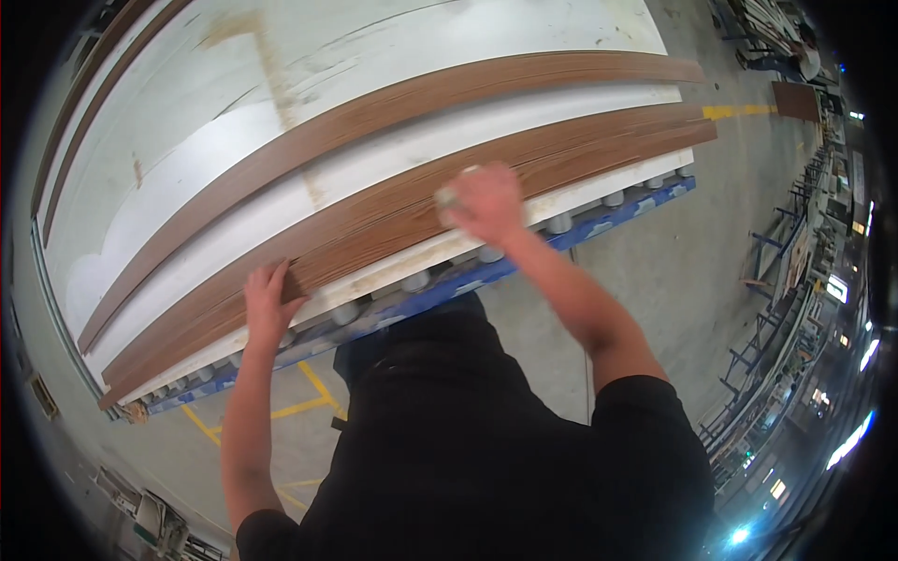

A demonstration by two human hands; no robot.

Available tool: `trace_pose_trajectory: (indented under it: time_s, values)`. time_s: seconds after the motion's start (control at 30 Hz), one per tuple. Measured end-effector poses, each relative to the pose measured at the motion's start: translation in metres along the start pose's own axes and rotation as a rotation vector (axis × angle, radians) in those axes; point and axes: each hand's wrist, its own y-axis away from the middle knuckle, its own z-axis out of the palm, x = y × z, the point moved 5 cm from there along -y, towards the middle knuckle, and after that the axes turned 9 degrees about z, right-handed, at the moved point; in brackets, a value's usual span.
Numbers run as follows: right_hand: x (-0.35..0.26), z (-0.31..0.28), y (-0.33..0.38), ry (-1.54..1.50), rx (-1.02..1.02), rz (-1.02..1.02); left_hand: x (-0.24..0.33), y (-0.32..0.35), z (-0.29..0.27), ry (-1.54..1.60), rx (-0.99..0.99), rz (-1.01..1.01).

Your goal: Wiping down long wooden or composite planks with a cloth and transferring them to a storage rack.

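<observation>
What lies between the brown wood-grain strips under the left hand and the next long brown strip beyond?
In the head view, only flat white panel with a tan stain separates the near brown strips from the farther brown strip.

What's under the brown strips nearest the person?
A white panel shows along both sides of the near brown strips; rollers show below its near edge. The panel surface beneath the strips is covered, as is anything farther under the panel.
</observation>
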Motion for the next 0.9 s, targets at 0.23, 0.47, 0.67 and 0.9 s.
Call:
trace_pose_trajectory:
  time_s: [0.23, 0.47, 0.67, 0.9]
  values:
    - [0.272, -0.168, 0.036, 0.462, 0.178, 0.21, 0.021, -0.01, 0.01, -0.121, -0.049, -0.087]
    - [0.088, -0.048, 0.035, -0.007, 0.023, 0.267, 0.026, -0.018, 0.009, -0.168, -0.059, -0.121]
    - [0.115, -0.065, 0.035, 0.057, -0.029, 0.167, 0.024, -0.012, 0.011, -0.187, -0.091, -0.149]
    - [0.274, -0.137, 0.063, 0.45, 0.294, 0.495, 0.021, -0.019, 0.01, -0.179, -0.077, -0.149]
